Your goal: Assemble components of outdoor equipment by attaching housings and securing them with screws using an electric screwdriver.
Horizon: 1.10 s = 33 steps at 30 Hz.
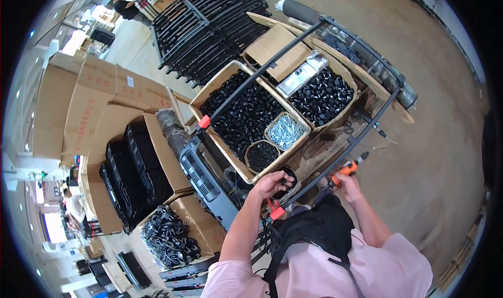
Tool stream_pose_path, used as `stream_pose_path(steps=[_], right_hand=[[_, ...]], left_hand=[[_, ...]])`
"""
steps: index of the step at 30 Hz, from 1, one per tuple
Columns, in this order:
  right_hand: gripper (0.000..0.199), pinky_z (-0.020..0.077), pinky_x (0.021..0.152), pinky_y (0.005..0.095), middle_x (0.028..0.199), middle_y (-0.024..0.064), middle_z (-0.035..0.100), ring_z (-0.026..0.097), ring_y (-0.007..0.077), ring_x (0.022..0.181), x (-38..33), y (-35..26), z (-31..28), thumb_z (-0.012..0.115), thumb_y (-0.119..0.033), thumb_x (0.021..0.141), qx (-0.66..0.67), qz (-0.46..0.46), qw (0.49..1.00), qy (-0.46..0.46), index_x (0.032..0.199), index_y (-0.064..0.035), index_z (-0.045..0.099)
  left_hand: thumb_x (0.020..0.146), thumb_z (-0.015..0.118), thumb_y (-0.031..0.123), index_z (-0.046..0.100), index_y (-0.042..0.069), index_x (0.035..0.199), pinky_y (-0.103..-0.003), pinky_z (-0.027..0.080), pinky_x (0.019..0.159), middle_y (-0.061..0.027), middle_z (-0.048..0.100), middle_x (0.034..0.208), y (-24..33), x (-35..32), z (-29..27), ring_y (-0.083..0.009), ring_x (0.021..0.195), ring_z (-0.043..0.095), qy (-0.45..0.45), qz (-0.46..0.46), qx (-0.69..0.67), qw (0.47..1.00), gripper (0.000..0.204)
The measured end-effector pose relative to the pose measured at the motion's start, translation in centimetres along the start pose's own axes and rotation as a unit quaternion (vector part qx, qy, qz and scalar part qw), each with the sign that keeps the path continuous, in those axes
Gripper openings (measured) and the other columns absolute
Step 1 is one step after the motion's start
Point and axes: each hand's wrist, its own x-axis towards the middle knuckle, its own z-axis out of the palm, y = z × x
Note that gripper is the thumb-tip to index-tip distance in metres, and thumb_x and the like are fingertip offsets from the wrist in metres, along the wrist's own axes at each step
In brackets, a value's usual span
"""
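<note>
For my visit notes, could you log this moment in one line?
Left hand: fingers curled at dark round container | Right hand: holding orange power drill | Nearby: black frame, silver screws, black parts

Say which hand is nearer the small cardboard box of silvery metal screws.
Left. The left hand is a little below the box of screws in the picture; the right hand, gripping an orange-and-black power drill, is farther off, below and right.

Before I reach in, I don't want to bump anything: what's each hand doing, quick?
Left hand: curled; whether it is closed on anything cannot be told.
Right hand: closed, holding the orange drill.
</note>
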Motion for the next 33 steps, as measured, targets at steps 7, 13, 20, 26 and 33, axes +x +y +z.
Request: stream_pose_path(steps=[7, 13, 20, 26, 33], right_hand=[[0.061, 0.0622, 0.086, 0.0426, 0.130, 0.0199, 0.069, 0.071, 0.0308, 0.113, -13.8, -9.7, 6.3, 0.078, -0.007, 0.086, -0.151, -0.226, 0.960, -0.066, 0.139, -0.0057, 0.048], [0.056, 0.0557, 0.103, 0.0414, 0.125, 0.0209, 0.072, 0.069, 0.0256, 0.118, -12.0, -15.8, 14.8, 0.083, -0.006, 0.085, -0.398, -0.408, 0.776, -0.270, 0.135, 0.0005, 0.058], [0.061, 0.0534, 0.108, 0.0403, 0.130, 0.0199, 0.070, 0.068, 0.0254, 0.122, -10.6, -14.0, 23.0, 0.083, -0.003, 0.086, -0.338, -0.299, 0.799, -0.397, 0.139, 0.0017, 0.054], [0.057, 0.0517, 0.111, 0.0404, 0.135, 0.0207, 0.067, 0.065, 0.0258, 0.126, -9.4, -11.3, 27.8, 0.081, -0.002, 0.088, -0.322, -0.245, 0.752, -0.521, 0.138, -0.0009, 0.053], [0.055, 0.0508, 0.111, 0.0410, 0.135, 0.0192, 0.067, 0.065, 0.0254, 0.126, -9.8, -8.1, 32.2, 0.078, -0.003, 0.090, -0.341, -0.213, 0.711, -0.576, 0.139, -0.0019, 0.052]], left_hand=[[0.110, 0.060, 0.027, 0.066, 0.008, 0.129, -0.026, 0.054, 0.068, -0.0025, 0.069, 0.094, 0.5, -4.2, 3.5, -0.0135, 0.081, 0.066, 0.015, 0.120, -0.044, 0.992, 0.027], [0.108, 0.064, 0.024, 0.066, 0.009, 0.112, -0.023, 0.052, 0.061, 0.0007, 0.066, 0.089, -0.7, -7.1, 6.8, -0.0102, 0.075, 0.064, 0.084, 0.261, -0.116, 0.955, 0.015], [0.108, 0.063, 0.025, 0.068, 0.006, 0.116, -0.023, 0.053, 0.065, 0.0010, 0.068, 0.092, -3.9, -10.4, 9.1, -0.0089, 0.078, 0.064, 0.113, 0.349, -0.300, 0.881, 0.021], [0.108, 0.063, 0.037, 0.064, 0.009, 0.105, -0.022, 0.046, 0.056, 0.0036, 0.059, 0.079, -5.7, -11.8, 9.8, -0.0090, 0.068, 0.056, 0.154, 0.397, -0.425, 0.799, 0.028], [0.107, 0.064, 0.037, 0.064, 0.011, 0.106, -0.022, 0.048, 0.055, 0.0023, 0.062, 0.084, -5.7, -13.6, 8.3, -0.0099, 0.070, 0.058, 0.158, 0.456, -0.552, 0.679, 0.025]])
